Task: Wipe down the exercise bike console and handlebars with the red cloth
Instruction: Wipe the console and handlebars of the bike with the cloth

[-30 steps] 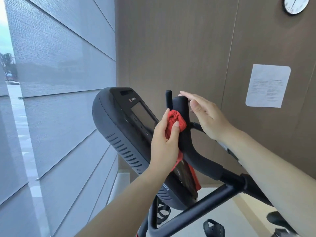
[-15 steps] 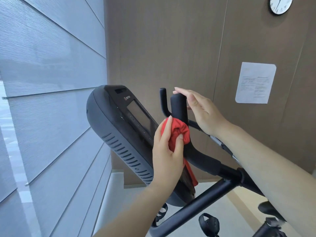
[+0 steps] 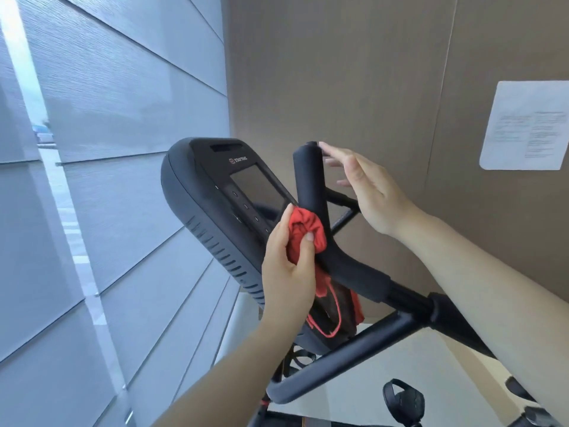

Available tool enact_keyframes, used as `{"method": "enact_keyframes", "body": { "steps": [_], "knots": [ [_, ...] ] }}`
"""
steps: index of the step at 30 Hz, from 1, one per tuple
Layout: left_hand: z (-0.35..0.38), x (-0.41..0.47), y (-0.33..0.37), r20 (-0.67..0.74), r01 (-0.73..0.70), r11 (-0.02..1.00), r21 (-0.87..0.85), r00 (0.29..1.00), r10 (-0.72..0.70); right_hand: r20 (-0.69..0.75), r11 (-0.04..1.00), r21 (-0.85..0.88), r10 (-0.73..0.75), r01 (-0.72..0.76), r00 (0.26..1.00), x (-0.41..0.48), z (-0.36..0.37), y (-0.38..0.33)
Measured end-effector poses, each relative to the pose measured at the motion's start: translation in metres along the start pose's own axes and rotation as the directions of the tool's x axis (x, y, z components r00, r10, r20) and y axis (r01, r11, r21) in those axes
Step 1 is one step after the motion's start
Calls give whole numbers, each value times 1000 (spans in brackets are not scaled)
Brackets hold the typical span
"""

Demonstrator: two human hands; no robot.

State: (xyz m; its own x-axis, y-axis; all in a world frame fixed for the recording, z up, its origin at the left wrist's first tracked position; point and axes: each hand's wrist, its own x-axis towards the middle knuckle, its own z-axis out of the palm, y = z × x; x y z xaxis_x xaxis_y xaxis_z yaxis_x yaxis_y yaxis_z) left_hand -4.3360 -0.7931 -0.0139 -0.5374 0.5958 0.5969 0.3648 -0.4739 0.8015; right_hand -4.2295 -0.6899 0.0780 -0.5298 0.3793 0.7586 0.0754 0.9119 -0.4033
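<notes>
From the head camera, your left hand (image 3: 289, 272) clutches the bunched red cloth (image 3: 303, 231) against the bend of the handlebar (image 3: 308, 177), just beside the console (image 3: 209, 204). Your right hand (image 3: 369, 192) is relaxed, its fingers straight, with the fingertips at the handlebar's upright tip.

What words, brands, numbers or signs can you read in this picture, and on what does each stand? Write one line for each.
"STARTRAC", slightly blurred: on the console, above its screen.
Printed lines on the sheet of paper on the wall: too blurred to read.
Marks on the console's buttons: too small to read.
</notes>
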Motion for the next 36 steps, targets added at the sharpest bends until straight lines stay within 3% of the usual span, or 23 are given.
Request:
{"method": "enact_keyframes", "body": {
  "steps": [13,19,23,25,28,31,34,36],
  "knots": [
    [70,-59,11,-408,134,990,32,906,-109,292,989,145,-72,30,954,-88,-62,72],
    [95,-85,16,-414,218,976,4,889,-197,357,982,187,-48,-21,933,-109,-61,83],
    [94,-117,20,-326,215,973,80,928,-178,356,980,198,-59,-14,933,-121,-60,83],
    [81,-120,32,-271,40,968,249,962,31,369,985,168,-35,-29,929,-128,-67,84],
    [66,-94,51,-71,-258,849,460,943,325,386,993,92,33,-74,922,-145,-80,88],
    [69,-60,58,213,-340,715,610,940,266,398,986,41,130,-159,908,-166,-93,90],
    [85,-63,46,449,-471,539,698,874,183,345,972,-5,223,-236,912,-185,-106,90],
    [94,-75,38,515,-527,532,663,837,186,284,957,-9,281,-290,917,-196,-115,89]
  ]
}}
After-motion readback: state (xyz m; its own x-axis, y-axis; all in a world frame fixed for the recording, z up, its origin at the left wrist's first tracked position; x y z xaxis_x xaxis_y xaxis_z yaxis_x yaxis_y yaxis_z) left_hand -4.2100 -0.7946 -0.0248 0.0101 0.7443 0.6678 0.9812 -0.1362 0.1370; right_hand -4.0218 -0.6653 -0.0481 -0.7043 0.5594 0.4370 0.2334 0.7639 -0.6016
